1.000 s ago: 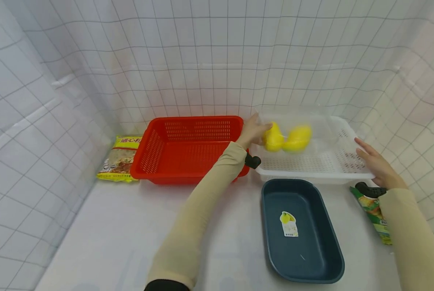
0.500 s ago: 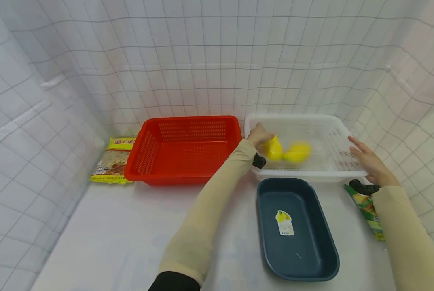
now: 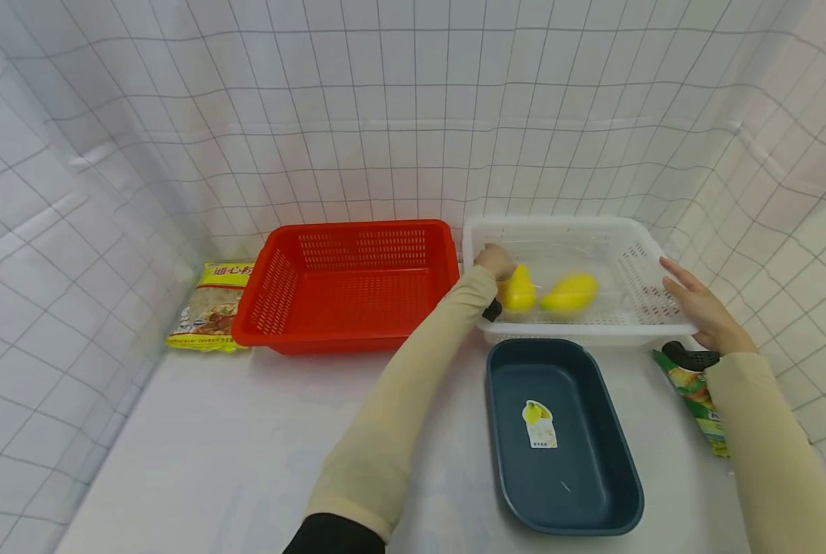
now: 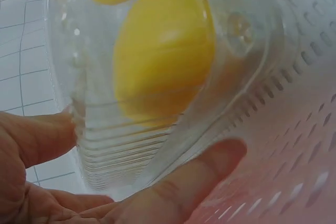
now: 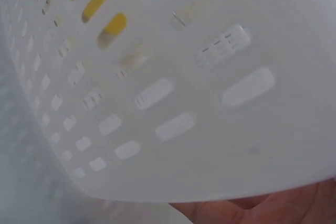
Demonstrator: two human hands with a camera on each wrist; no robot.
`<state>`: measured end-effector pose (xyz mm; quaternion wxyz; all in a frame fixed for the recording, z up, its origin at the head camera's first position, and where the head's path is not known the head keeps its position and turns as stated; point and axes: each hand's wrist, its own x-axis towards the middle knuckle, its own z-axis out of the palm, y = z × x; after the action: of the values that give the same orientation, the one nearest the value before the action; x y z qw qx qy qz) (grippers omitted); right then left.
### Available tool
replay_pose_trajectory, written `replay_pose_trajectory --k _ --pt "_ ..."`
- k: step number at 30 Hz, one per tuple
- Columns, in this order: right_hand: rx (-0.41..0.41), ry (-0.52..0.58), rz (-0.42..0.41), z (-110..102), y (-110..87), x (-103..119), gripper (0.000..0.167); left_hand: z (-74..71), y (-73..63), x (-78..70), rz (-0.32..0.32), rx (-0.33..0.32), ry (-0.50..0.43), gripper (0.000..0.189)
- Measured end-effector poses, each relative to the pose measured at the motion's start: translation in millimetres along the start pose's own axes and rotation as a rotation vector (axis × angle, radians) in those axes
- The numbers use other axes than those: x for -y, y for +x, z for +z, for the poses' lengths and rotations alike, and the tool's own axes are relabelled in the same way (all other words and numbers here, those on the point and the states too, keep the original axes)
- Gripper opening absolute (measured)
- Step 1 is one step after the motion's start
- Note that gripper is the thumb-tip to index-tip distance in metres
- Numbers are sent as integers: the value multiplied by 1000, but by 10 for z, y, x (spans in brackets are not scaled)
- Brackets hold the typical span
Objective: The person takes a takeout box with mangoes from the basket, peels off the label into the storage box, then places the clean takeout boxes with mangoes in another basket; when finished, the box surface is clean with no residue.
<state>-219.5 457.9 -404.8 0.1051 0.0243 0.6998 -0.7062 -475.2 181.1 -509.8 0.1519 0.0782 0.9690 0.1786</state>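
Note:
Two yellow fruits (image 3: 570,294) that look like mangoes lie in a clear plastic box (image 4: 121,161), which sits inside the white slotted basket (image 3: 655,331). My left hand (image 3: 497,261) reaches into the basket's left end and holds the box; in the left wrist view its thumb and a finger lie on either side of the ribbed corner. At the basket's right end, my right hand (image 3: 710,312) rests on the rim with fingers outstretched. The right wrist view shows this hand (image 5: 278,205) at the slotted wall's edge, its fingertips hidden.
Left of the white basket stands a red basket (image 3: 357,345), with a yellow food packet (image 3: 212,308) beyond it. In front is a dark blue tray (image 3: 579,492) bearing a fruit sticker. A green packet (image 3: 697,400) lies beside the right forearm. Gridded curtain surrounds the table.
The clear box has come down from a raised, tilted position into the white basket, my left hand lowering with it. My right hand stays at the rim. The head view has shifted slightly.

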Motion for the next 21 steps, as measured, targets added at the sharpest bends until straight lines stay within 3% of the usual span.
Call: replay_pose_trajectory --k 2,3,6,10,12,16,21 --pt "-2 3 7 19 22 7 59 -13 -17 11 -14 -19 5 96" --pt "-2 5 9 27 33 9 59 -73 -139 8 -6 -47 11 99" --pt "4 5 7 42 60 9 59 -440 -737 -51 -20 -11 -32 98" --pt "20 -9 0 39 68 1 60 -997 -1731 -98 52 23 -147 79" --pt "27 -13 -1 33 56 -2 60 -1113 -1998 -57 128 7 -208 71" --pt "13 -56 3 21 6 -4 60 -1228 -2286 96 260 -40 -305 58" --pt "-44 -194 -4 18 -55 4 60 -1285 -2565 434 378 -101 -447 44"
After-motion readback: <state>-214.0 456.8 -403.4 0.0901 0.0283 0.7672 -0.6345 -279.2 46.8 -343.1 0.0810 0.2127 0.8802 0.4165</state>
